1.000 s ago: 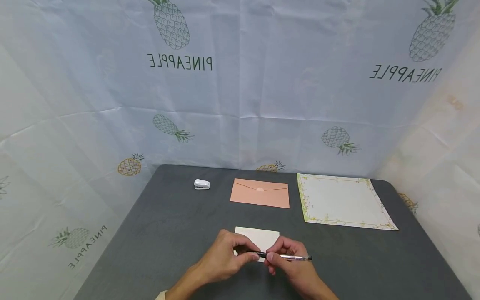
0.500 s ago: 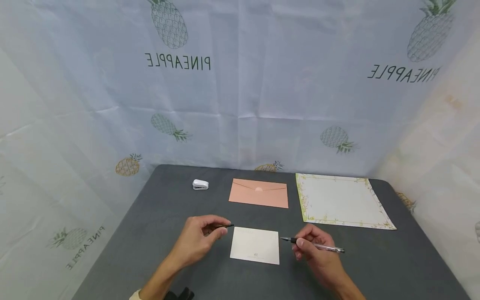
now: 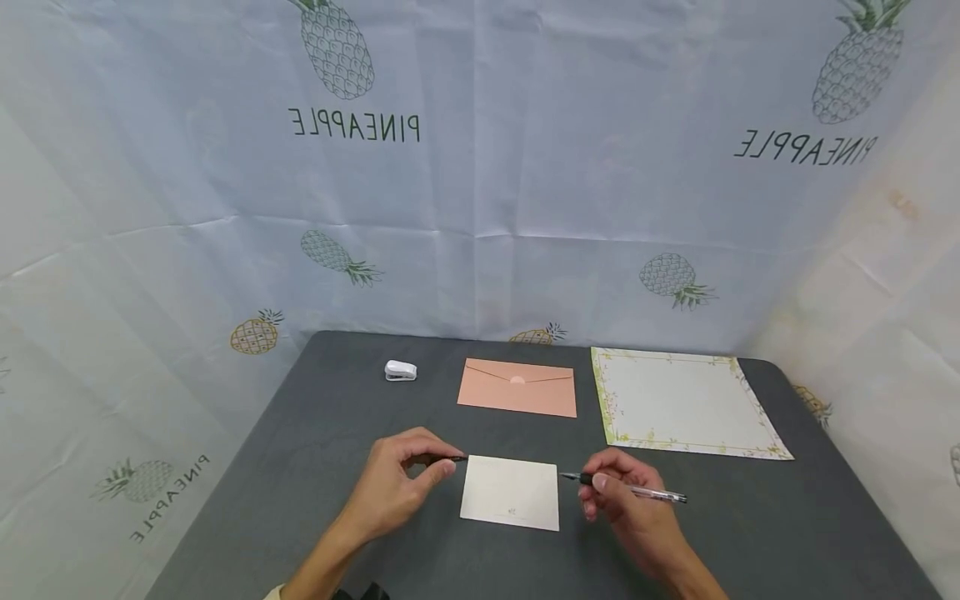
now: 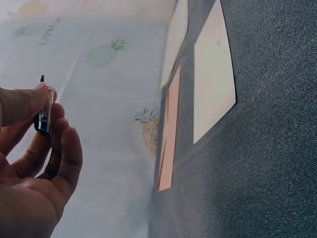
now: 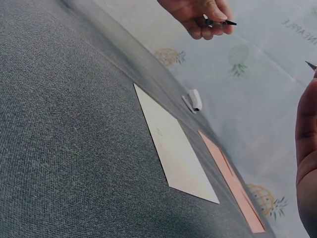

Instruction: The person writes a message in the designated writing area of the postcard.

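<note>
A small cream card [image 3: 511, 492] lies flat on the dark grey table [image 3: 315, 467], between my two hands. Left of the card, my left hand [image 3: 401, 483] pinches the pen cap [image 3: 448, 458] between thumb and fingers; the same cap [image 4: 43, 113] shows in the left wrist view and the cap [image 5: 218, 22] in the right wrist view. Right of the card, my right hand [image 3: 622, 500] grips the uncapped pen [image 3: 637, 492], tip pointing left at the card's right edge. The card [image 5: 173, 146] and card [image 4: 213, 74] also show in the wrist views.
A pink envelope [image 3: 517, 387] lies behind the card. A floral-bordered letter sheet [image 3: 682, 402] sits at the back right. A small white stapler [image 3: 401, 370] stands at the back left. Pineapple-print sheeting [image 3: 480, 167] walls the table.
One second ago both hands held the capped pen together over the card. The left hand has pulled the cap off to the left and the right hand has drawn the pen to the right.
</note>
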Motion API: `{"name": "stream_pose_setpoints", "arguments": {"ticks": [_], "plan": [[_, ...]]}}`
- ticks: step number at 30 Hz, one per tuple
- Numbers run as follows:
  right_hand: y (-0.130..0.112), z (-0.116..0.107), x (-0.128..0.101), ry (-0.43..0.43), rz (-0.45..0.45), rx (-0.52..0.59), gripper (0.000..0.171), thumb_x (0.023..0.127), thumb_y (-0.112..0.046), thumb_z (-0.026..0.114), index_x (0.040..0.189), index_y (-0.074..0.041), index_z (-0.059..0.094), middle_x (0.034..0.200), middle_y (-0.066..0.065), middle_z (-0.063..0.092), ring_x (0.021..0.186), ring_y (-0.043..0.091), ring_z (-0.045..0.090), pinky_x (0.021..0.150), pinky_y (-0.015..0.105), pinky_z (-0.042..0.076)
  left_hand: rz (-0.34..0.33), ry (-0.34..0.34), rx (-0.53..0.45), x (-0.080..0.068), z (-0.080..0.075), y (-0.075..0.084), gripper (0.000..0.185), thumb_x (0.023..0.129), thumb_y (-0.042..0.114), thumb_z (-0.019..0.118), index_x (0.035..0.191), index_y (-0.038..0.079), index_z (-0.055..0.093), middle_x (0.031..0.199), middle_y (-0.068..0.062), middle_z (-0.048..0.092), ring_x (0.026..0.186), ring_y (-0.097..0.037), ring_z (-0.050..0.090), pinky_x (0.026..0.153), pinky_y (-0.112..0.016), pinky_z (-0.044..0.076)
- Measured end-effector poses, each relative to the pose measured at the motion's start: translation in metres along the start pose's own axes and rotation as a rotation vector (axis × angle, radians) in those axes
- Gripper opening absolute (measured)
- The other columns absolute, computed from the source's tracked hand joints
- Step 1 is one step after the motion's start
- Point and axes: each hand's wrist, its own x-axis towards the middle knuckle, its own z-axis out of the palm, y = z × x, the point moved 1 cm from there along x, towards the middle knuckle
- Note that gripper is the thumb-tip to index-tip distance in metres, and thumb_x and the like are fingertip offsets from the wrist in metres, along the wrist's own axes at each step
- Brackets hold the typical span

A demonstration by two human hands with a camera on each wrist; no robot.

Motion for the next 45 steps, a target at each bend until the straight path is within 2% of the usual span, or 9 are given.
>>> {"name": "stream_pose_setpoints", "arguments": {"ticks": [4, 8, 13, 18, 24, 28, 32, 36, 45], "plan": [[-0.001, -0.001, 0.001, 0.015, 0.018, -0.011, 0.042, 0.111, 0.010, 0.037, 0.121, -0.011, 0.072, 0.102, -0.001, 0.081, 0.088, 0.007, 0.075, 0.076, 0.021, 0.065, 0.012, 0.033, 0.025, 0.000, -0.001, -0.002, 0.019, 0.093, 0.001, 0.084, 0.104, 0.016, 0.087, 0.098, 0.011, 0.079, 0.085, -0.008, 0.070, 0.078, -0.025, 0.061], [-0.002, -0.001, 0.002, 0.024, 0.039, -0.020, 0.040, 0.112, 0.009, 0.038, 0.120, -0.012, 0.072, 0.101, -0.002, 0.080, 0.087, 0.006, 0.075, 0.075, 0.021, 0.065, -0.015, 0.050, 0.021, 0.000, -0.004, -0.003, 0.022, 0.092, 0.001, 0.085, 0.104, 0.020, 0.087, 0.098, 0.009, 0.081, 0.084, -0.009, 0.069, 0.076, -0.025, 0.059], [-0.002, -0.002, 0.004, 0.009, 0.028, -0.017, 0.041, 0.112, 0.009, 0.038, 0.120, -0.012, 0.072, 0.100, -0.002, 0.080, 0.087, 0.006, 0.075, 0.075, 0.020, 0.065, -0.085, 0.057, -0.021, 0.000, -0.008, -0.006, 0.019, 0.095, 0.005, 0.084, 0.106, 0.020, 0.086, 0.101, 0.001, 0.084, 0.089, -0.009, 0.074, 0.080, -0.026, 0.062], [-0.001, -0.004, 0.005, -0.017, 0.014, 0.001, 0.042, 0.111, 0.010, 0.036, 0.121, -0.012, 0.071, 0.102, -0.002, 0.080, 0.088, 0.006, 0.075, 0.076, 0.020, 0.065, -0.185, 0.061, -0.037, 0.001, -0.012, -0.010, 0.014, 0.096, 0.005, 0.083, 0.108, 0.012, 0.085, 0.104, -0.009, 0.085, 0.092, -0.009, 0.078, 0.086, -0.026, 0.065], [-0.002, -0.003, 0.006, 0.002, 0.028, -0.017, 0.041, 0.112, 0.009, 0.038, 0.120, -0.013, 0.071, 0.101, -0.003, 0.080, 0.088, 0.006, 0.075, 0.076, 0.020, 0.064, -0.269, 0.058, -0.046, 0.001, -0.016, -0.015, 0.013, 0.095, 0.003, 0.082, 0.109, 0.003, 0.083, 0.101, -0.013, 0.083, 0.084, -0.012, 0.079, 0.077, -0.024, 0.065], [-0.002, -0.003, 0.006, 0.014, 0.040, -0.023, 0.040, 0.112, 0.008, 0.039, 0.120, -0.013, 0.071, 0.101, -0.003, 0.080, 0.087, 0.006, 0.075, 0.076, 0.020, 0.065, -0.311, 0.072, -0.016, -0.001, -0.020, -0.019, 0.013, 0.095, 0.002, 0.083, 0.108, 0.000, 0.082, 0.096, -0.010, 0.083, 0.078, -0.012, 0.077, 0.072, -0.023, 0.064], [-0.001, -0.003, 0.005, 0.010, 0.033, -0.014, 0.040, 0.112, 0.009, 0.038, 0.120, -0.013, 0.071, 0.101, -0.003, 0.080, 0.087, 0.006, 0.075, 0.076, 0.020, 0.064, -0.373, 0.097, 0.017, -0.002, -0.024, -0.024, 0.012, 0.094, 0.003, 0.084, 0.105, 0.003, 0.083, 0.092, -0.004, 0.082, 0.075, -0.013, 0.078, 0.069, -0.022, 0.061], [-0.001, -0.004, 0.005, 0.008, 0.028, -0.007, 0.041, 0.112, 0.009, 0.037, 0.120, -0.012, 0.071, 0.101, -0.002, 0.080, 0.087, 0.006, 0.075, 0.076, 0.020, 0.064, -0.428, 0.106, 0.025, -0.003, -0.025, -0.029, 0.012, 0.093, 0.003, 0.083, 0.105, 0.002, 0.083, 0.089, -0.004, 0.082, 0.074, -0.014, 0.079, 0.068, -0.022, 0.062], [0.001, -0.004, 0.007, -0.003, 0.025, 0.008, 0.042, 0.112, 0.010, 0.037, 0.120, -0.012, 0.071, 0.101, -0.002, 0.080, 0.087, 0.007, 0.075, 0.076, 0.020, 0.064, -0.506, 0.114, 0.103, -0.007, -0.026, -0.039, 0.006, 0.094, 0.003, 0.084, 0.099, 0.002, 0.082, 0.086, -0.004, 0.081, 0.070, -0.015, 0.075, 0.060, -0.024, 0.062]]}}
